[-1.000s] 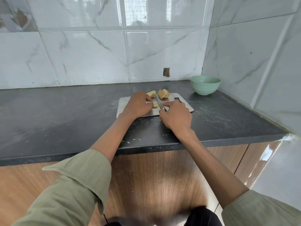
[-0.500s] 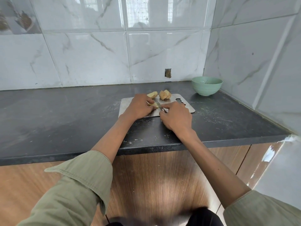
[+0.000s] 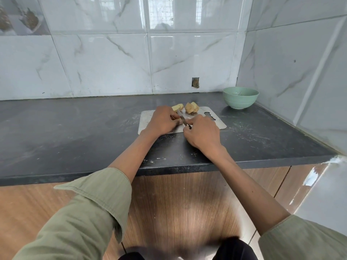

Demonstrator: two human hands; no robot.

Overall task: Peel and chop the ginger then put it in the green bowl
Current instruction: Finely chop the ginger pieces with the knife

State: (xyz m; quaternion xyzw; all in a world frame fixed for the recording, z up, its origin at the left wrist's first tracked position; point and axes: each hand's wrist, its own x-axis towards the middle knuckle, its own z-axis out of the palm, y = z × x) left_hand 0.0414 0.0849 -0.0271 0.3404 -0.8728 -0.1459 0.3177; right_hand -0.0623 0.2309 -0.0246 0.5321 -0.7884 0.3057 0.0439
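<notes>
A metal cutting board (image 3: pixel 216 123) lies on the dark counter. Two peeled yellow ginger chunks sit at its far edge: one (image 3: pixel 178 107) just beyond my left hand, another (image 3: pixel 191 107) to its right. My left hand (image 3: pixel 162 121) is curled over a small ginger piece on the board; the piece is almost hidden under my fingers. My right hand (image 3: pixel 201 133) grips a small knife (image 3: pixel 181 118), its blade pointing away and pressed down beside my left fingers. The green bowl (image 3: pixel 240 97) stands at the back right, near the corner.
The black counter (image 3: pixel 75 132) runs wide to the left and its front edge is close to my body. Tiled walls close the back and right side. Pale scraps and dust speckle the counter around the board.
The knife blade has shifted slightly toward me and lower against the piece under my left hand, which now hides that piece. The view has tilted up a little.
</notes>
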